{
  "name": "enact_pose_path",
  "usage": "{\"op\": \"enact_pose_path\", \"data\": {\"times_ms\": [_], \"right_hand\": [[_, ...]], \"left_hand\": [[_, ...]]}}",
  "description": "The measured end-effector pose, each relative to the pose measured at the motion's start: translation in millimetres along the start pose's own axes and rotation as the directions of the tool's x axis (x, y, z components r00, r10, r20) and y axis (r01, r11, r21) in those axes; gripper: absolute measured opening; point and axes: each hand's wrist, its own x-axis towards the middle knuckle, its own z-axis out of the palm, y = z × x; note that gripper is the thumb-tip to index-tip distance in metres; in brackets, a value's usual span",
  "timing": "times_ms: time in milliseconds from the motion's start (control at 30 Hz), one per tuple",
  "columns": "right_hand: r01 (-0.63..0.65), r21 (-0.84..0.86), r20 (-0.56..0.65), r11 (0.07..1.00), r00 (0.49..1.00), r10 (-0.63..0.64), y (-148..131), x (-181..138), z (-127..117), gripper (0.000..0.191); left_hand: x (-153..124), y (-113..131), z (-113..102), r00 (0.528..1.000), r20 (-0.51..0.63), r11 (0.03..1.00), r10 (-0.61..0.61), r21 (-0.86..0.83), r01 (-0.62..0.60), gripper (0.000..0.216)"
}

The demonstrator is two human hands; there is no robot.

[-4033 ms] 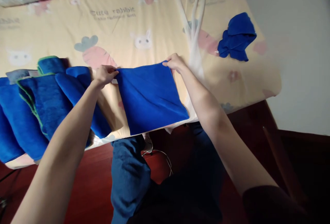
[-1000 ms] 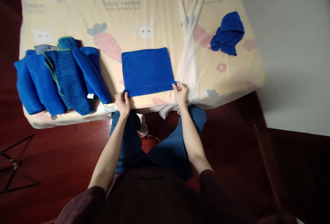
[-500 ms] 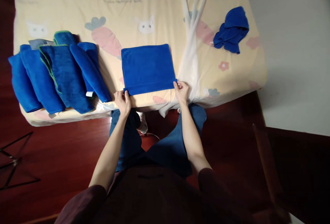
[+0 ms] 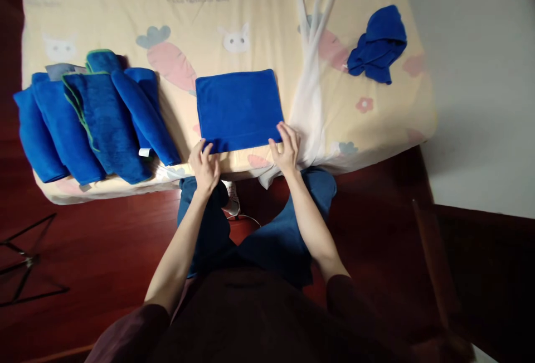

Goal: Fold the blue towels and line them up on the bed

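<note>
Cloth (image 4: 239, 107) flat, smooth, blue, rectangular; left fingers (image 4: 207, 152) and right fingers (image 4: 285, 135) parted at near corners.

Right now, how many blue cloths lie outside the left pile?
2: the flat rectangular blue cloth, front centre; the crumpled blue cloth, far right. Any beneath would be hidden.

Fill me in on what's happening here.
A person's left hand and right hand are at the near corners of a flat blue cloth, fingers loosely spread. It lies on a patterned sheet. To its left is a row of folded or rolled blue cloths; a crumpled blue cloth lies off to the right.
</note>
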Motion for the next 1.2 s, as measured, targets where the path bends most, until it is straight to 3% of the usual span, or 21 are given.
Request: {"op": "enact_pose_path", "data": {"times_ms": [100, 200, 333, 500, 800, 1033, 1200], "right_hand": [[0.168, -0.019, 0.226, 0.986, 0.961, -0.159, -15.0, -5.6, 9.1, 0.044], [0.228, -0.011, 0.316, 0.974, 0.925, -0.213, -13.8, -4.8, 15.6, 0.045], [0.174, -0.057, 0.31, 0.983, 0.939, -0.148, 4.0, 3.0, 10.4, 0.051], [0.127, -0.116, 0.218, 0.985, 0.971, -0.1, 21.0, 7.2, 0.8, 0.055], [0.056, -0.077, 0.168, 0.996, 0.985, -0.042, 23.5, 9.8, 2.5, 0.062], [0.105, 0.065, 0.217, 0.992, 0.969, -0.117, 20.7, -7.2, -31.2, 0.056], [0.004, 0.053, 0.168, 0.999, 0.986, -0.013, 31.0, -3.1, -35.3, 0.059]], "left_hand": [[-1.5, 14.0, 1.0, 0.964, 0.237, 0.992, 0.124, -0.013, -0.124, 0.047], [2.0, 18.5, 5.9, 0.943, 0.304, 0.99, 0.138, -0.014, -0.14, 0.052], [8.0, 8.2, 6.5, 0.959, 0.273, 0.997, 0.077, -0.021, -0.074, 0.06], [15.7, -11.1, 2.7, 0.962, 0.265, 0.998, 0.065, -0.009, -0.065, 0.066], [33.0, -23.1, 5.1, 0.969, 0.236, 0.996, 0.075, 0.037, -0.086, 0.058], [4.5, -23.6, -21.0, 0.959, 0.247, 0.99, 0.135, 0.015, -0.144, 0.05], [-7.8, -31.4, -18.3, 0.985, 0.147, 0.992, 0.091, -0.1, -0.077, 0.045]]}}
